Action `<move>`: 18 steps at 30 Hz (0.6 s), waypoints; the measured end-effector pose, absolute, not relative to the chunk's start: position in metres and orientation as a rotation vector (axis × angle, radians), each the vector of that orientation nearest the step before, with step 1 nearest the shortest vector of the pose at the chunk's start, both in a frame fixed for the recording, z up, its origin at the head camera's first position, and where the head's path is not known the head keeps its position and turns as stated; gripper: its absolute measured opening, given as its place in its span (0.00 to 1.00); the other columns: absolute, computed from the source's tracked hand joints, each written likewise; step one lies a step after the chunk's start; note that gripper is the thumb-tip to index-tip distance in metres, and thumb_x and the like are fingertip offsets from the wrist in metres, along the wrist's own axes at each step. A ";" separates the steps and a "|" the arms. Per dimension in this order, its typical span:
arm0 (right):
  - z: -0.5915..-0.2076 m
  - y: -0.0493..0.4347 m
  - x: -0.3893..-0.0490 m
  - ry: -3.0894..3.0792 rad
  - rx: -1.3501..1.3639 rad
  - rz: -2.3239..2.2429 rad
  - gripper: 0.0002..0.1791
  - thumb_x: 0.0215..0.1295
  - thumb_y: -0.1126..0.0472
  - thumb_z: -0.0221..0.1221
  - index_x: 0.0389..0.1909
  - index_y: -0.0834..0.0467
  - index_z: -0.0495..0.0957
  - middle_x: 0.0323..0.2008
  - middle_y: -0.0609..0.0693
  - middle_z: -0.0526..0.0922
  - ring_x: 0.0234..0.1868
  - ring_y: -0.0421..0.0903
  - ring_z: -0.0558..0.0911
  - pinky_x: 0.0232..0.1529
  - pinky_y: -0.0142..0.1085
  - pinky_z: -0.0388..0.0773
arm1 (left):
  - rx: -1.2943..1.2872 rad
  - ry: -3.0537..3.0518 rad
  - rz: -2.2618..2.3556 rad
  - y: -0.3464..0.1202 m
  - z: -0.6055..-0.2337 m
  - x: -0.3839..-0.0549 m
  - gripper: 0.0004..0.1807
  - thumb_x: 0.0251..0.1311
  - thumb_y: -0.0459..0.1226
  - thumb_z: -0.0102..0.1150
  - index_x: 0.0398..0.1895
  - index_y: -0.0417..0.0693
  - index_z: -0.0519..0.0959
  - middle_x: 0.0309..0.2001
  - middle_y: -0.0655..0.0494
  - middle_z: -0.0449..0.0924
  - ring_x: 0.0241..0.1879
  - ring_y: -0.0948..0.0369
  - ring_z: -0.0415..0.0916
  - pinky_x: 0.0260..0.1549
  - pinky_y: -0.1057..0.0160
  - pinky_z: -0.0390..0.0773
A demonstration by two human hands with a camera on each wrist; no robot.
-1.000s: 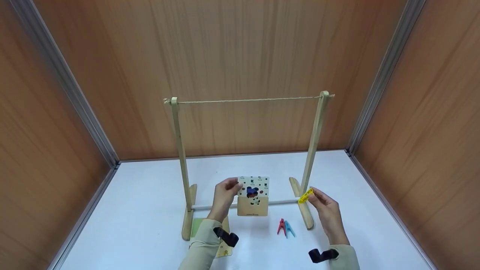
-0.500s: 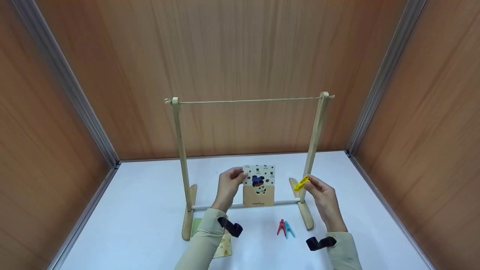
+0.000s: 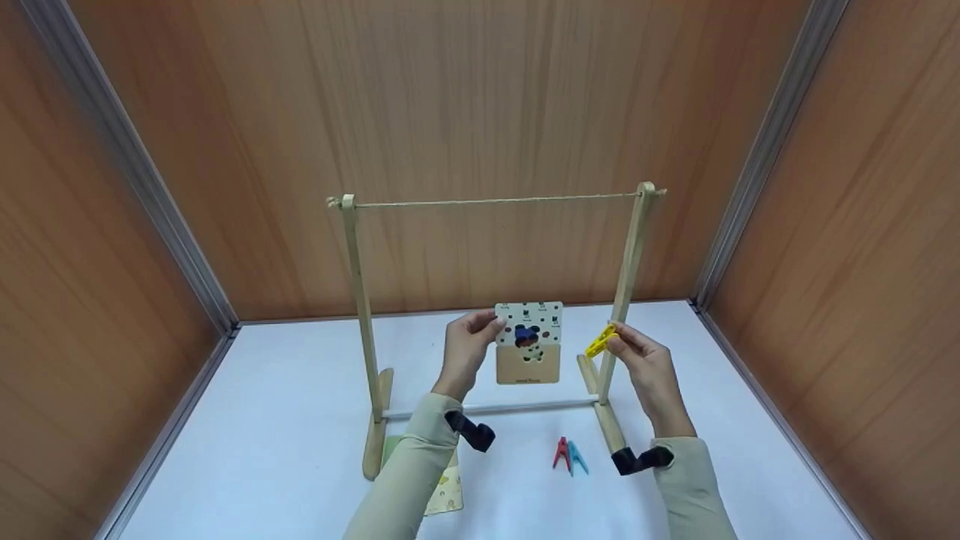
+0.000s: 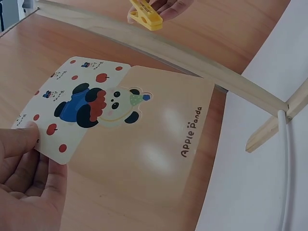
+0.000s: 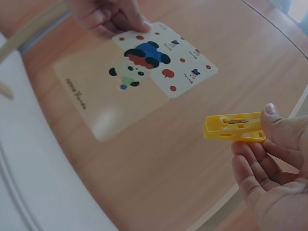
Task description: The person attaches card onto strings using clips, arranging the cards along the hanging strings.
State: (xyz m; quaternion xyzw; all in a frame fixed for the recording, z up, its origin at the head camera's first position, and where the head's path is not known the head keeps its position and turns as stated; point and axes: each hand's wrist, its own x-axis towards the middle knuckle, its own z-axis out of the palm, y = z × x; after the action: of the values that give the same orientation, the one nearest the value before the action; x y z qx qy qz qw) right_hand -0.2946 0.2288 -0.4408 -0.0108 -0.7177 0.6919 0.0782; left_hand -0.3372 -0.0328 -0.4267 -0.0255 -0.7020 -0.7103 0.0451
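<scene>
My left hand (image 3: 466, 351) pinches a panda-printed card (image 3: 528, 364) by its upper left edge and holds it upright above the table. Its top half is white with red apples; the lower half is tan and reads "Apple Panda" in the left wrist view. To the right, my right hand (image 3: 649, 369) grips a yellow clothespin (image 5: 233, 126) by its handle end, between thumb and fingers. The clothespin's tip points left toward the card, with a gap between them. Above both hands a thin string (image 3: 495, 201) stretches across a wooden frame (image 3: 628, 270).
A red clothespin (image 3: 562, 453) and a blue clothespin (image 3: 577, 457) lie side by side on the white table (image 3: 285, 420). Another card (image 3: 448, 491) lies partly under my left forearm. A white rod (image 3: 525, 406) joins the frame's feet. Wooden panels stand around the table.
Both hands have risen toward the string, the left one also moving slightly right with the card. The right hand has shifted slightly left with the yellow clothespin.
</scene>
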 end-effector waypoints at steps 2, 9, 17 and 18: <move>-0.436 0.229 -0.297 -2.145 -0.024 2.075 0.28 0.67 0.56 0.57 0.66 0.63 0.67 0.63 0.60 0.71 0.50 0.28 0.77 0.63 0.28 0.66 | -0.078 -2.142 -2.172 -0.032 -0.423 -0.338 0.14 0.62 0.37 0.62 0.48 0.41 0.81 0.45 0.49 0.83 0.43 0.61 0.80 0.49 0.61 0.79; -0.422 0.226 -0.302 -2.095 0.011 2.076 0.27 0.67 0.58 0.57 0.64 0.65 0.67 0.60 0.59 0.73 0.49 0.30 0.78 0.57 0.22 0.70 | -0.091 -2.136 -2.144 -0.028 -0.412 -0.343 0.14 0.61 0.37 0.62 0.49 0.42 0.81 0.46 0.50 0.83 0.44 0.61 0.80 0.47 0.61 0.79; -0.398 0.220 -0.309 -2.086 0.046 2.009 0.26 0.67 0.58 0.57 0.63 0.62 0.70 0.61 0.58 0.74 0.51 0.31 0.78 0.63 0.29 0.68 | -0.116 -2.109 -2.174 -0.024 -0.394 -0.348 0.13 0.62 0.37 0.61 0.48 0.43 0.81 0.46 0.50 0.83 0.46 0.59 0.80 0.52 0.59 0.77; -0.395 0.220 -0.310 -2.086 0.048 2.005 0.26 0.67 0.58 0.57 0.63 0.62 0.70 0.61 0.58 0.74 0.51 0.31 0.77 0.64 0.30 0.67 | -0.121 -2.107 -2.173 -0.023 -0.392 -0.349 0.13 0.62 0.37 0.61 0.48 0.43 0.81 0.46 0.50 0.83 0.46 0.59 0.80 0.53 0.58 0.77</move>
State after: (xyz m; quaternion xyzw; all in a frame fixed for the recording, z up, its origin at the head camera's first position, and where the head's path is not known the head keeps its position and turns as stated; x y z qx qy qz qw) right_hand -0.3095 0.2199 -0.3949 0.0164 -0.7152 0.6877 0.1236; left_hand -0.3485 -0.0232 -0.3918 -0.0398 -0.6944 -0.7163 0.0560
